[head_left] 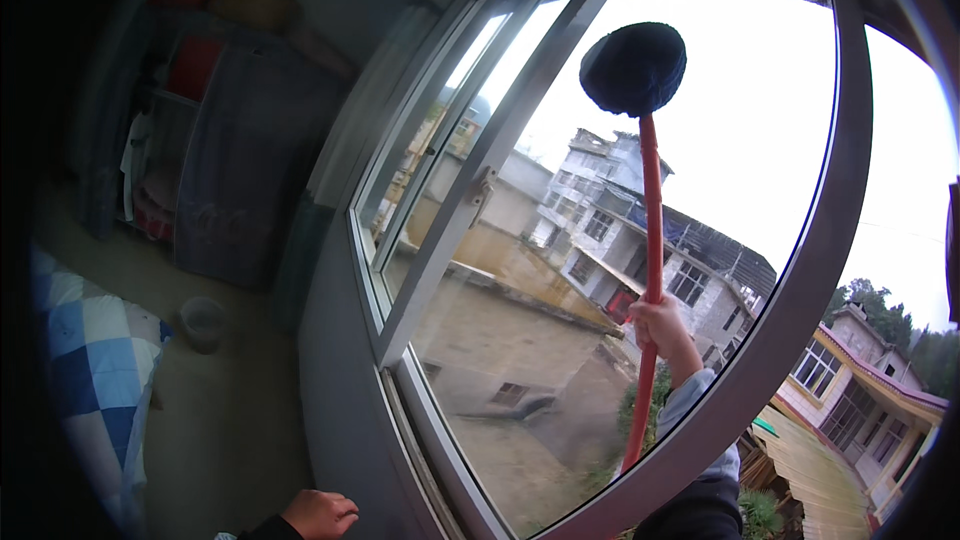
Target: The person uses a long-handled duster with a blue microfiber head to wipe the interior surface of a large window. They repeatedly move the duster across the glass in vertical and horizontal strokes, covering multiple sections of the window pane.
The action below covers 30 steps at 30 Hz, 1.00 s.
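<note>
My right hand [661, 327] is wrapped round the red pole of a mop [653, 210]. The mop stands nearly upright, and its round, dark blue cloth head [634, 70] is at the top against the bright sky. My right arm reaches outside past the sash frame, so hand and mop show through the window pane [540, 380]. Whether the head touches the glass, I cannot tell. My left hand [320, 517] is low inside the room, left of the window sill, its fingers curled together with nothing visible in them. The lower edge of the picture cuts off part of it.
The grey sliding window frame [800, 320] crosses over my right arm. A latch [484, 190] sits on the sash. Indoors are a checked bedspread [100, 360], a bin [203, 323] and a fabric wardrobe [235, 160]. Outside are a walled yard and houses [690, 285].
</note>
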Tool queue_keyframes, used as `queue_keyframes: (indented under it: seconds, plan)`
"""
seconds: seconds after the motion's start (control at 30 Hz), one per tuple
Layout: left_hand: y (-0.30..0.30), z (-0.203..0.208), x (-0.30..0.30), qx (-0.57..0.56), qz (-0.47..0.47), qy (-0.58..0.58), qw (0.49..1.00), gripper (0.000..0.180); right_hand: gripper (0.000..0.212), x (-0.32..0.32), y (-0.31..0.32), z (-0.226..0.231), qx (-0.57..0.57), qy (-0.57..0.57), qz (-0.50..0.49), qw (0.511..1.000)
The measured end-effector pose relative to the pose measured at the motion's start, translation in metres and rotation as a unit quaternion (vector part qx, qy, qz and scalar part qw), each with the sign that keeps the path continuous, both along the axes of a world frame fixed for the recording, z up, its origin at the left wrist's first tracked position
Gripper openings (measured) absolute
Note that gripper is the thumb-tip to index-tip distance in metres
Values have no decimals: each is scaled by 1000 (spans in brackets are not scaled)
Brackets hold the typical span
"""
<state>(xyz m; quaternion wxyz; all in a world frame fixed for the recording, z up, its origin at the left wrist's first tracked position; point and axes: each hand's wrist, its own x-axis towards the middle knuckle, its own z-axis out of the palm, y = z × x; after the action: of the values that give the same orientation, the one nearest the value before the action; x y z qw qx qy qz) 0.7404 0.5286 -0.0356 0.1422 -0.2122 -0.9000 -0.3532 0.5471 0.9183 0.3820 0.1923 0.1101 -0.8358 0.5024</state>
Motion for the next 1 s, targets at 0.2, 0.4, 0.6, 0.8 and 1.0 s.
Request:
queue_keyframes:
  seconds: [0.2,0.4,0.6,0.8,1.0]
  plan:
    - [23,0,-7,-31,-43,-26,998,21,23,52,43,-218,7,-179,40,983]
    - [41,2,-16,-31,-100,-26,994,18,15,168,95,-389,44,-309,-10,950]
    - [54,0,-13,-64,-131,-33,989,17,10,242,124,-426,-12,-343,2,939]
    - [63,5,-7,-42,-136,-18,990,16,16,214,125,-442,146,-161,112,969]
    - [41,12,12,-77,-78,-33,993,19,19,156,83,-420,156,-273,92,945]
